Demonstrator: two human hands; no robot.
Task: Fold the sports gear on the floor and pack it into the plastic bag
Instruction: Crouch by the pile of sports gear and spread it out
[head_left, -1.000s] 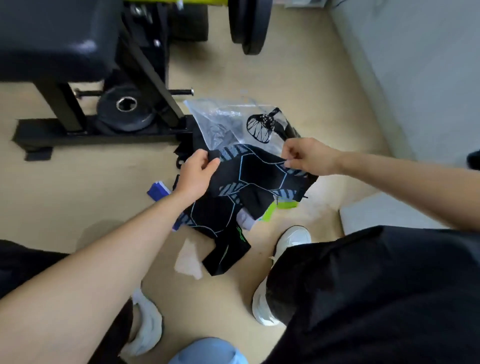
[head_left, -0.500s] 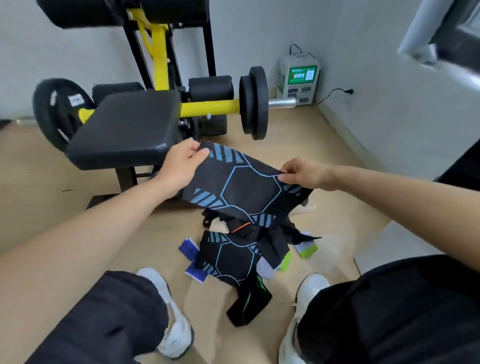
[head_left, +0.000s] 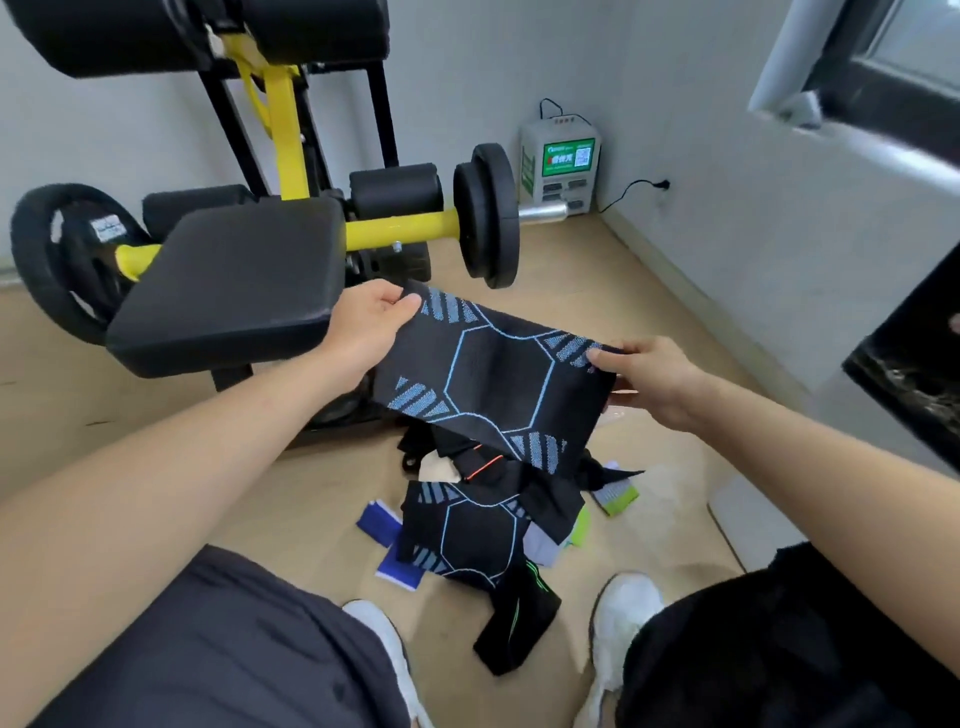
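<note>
While both hands hold it stretched in the air, the black sleeve (head_left: 498, 384) (blue hexagon lines, striped patches) hangs just above the pile of gear (head_left: 467, 535) on the floor (head_left: 649, 291). The left hand (head_left: 371, 325) pinches its far corner, thumb on top, fingers curled beneath. The right hand (head_left: 649, 382) grips the opposite edge, thumb over the fabric. Beyond the pile stands a yellow-and-black weight machine (head_left: 228, 280). White shoes (head_left: 621, 613) flank the pile's near side.

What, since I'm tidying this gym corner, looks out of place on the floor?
Unfolded sports gear lies in a jumbled, overlapping heap on the floor before the white shoes; one black sleeve is held above it.
</note>
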